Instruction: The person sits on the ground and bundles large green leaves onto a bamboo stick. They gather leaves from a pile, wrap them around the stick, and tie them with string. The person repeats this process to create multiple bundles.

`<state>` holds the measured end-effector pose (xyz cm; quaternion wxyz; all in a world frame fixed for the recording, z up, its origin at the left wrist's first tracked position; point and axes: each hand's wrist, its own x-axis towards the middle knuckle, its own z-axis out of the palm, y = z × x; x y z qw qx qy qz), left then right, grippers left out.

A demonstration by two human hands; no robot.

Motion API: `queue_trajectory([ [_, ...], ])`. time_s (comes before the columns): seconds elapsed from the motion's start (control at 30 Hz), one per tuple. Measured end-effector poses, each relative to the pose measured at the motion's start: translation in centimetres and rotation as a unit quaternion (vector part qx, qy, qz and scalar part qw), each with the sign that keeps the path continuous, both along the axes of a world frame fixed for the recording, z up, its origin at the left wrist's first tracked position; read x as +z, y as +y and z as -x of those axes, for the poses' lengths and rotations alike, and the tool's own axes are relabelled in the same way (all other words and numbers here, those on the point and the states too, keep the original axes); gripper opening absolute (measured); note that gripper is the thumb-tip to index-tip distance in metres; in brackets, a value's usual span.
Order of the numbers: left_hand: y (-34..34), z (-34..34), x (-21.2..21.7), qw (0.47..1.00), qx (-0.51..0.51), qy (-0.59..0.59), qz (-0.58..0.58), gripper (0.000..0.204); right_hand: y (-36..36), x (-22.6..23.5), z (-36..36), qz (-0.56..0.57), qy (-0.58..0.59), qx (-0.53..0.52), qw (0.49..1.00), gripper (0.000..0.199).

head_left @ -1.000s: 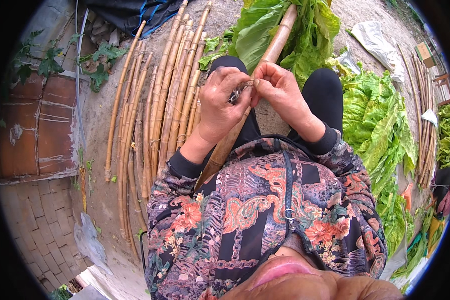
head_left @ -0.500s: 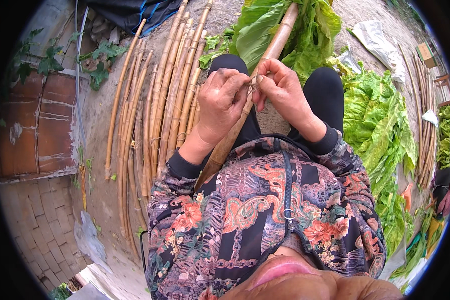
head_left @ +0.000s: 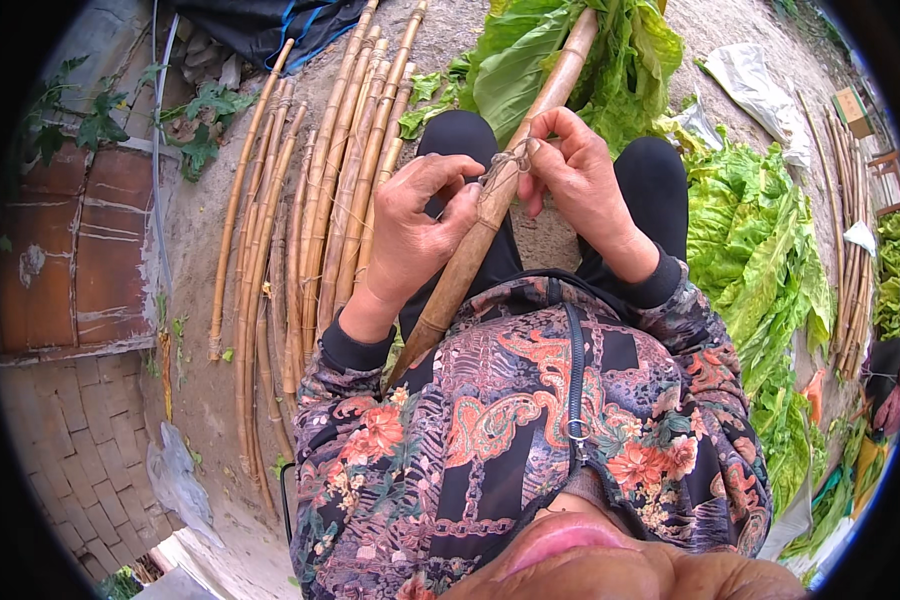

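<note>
A tan bamboo pole (head_left: pixel 450 282) slants up from my lap between my knees, its far part among large green leaves (head_left: pixel 518 65). Thin string (head_left: pixel 510 160) is wound round the pole between my hands. On the right side, my right hand (head_left: pixel 578 185) pinches the string between thumb and forefinger. To the left, my left hand (head_left: pixel 418 222) is beside the pole, its thumb and forefinger apart and the fingertips close to the wound string. Nothing shows between those fingers.
Several bamboo poles (head_left: pixel 315 220) lie on the ground at my left. A heap of broad green leaves (head_left: pixel 745 240) is at my right, with white plastic sheeting (head_left: pixel 760 85) beyond it. More thin poles (head_left: pixel 850 240) lie at the far right.
My hands have moved apart. My left hand has shifted left and its thumb and forefinger have parted, while the right still pinches at the string. The wound string shows more clearly.
</note>
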<state>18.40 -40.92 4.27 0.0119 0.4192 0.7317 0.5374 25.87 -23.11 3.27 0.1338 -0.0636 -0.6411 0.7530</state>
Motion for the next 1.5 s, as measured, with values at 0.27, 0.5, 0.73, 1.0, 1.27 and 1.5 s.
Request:
queue_trajectory([
  [0.27,1.9,0.8,-0.4,0.998,-0.012,0.054,0.018,0.018,-0.8,0.2,-0.5,-0.044,0.021,0.050,0.998,0.006],
  [0.5,0.9,2.2,0.0,0.966,-0.120,-0.229,-0.013,0.010,-0.8,0.2,0.0,-0.103,0.009,0.050,0.993,0.006],
  [0.73,1.1,1.9,0.1,0.914,-0.153,-0.361,-0.107,0.010,-1.1,0.7,0.3,-0.178,-0.004,0.056,0.982,0.011],
  [1.0,0.9,1.0,-0.7,0.928,-0.137,-0.328,-0.112,0.010,-1.9,0.4,0.5,0.001,0.016,0.038,0.999,0.010],
  [1.27,0.8,0.5,-1.5,0.957,-0.092,-0.260,-0.086,0.009,-2.1,-0.9,0.2,-0.172,0.080,-0.010,0.982,0.007],
  [1.5,0.4,2.5,-1.6,0.836,-0.209,-0.472,-0.185,0.017,-1.9,-0.4,0.4,-0.137,0.055,-0.004,0.989,0.006],
])
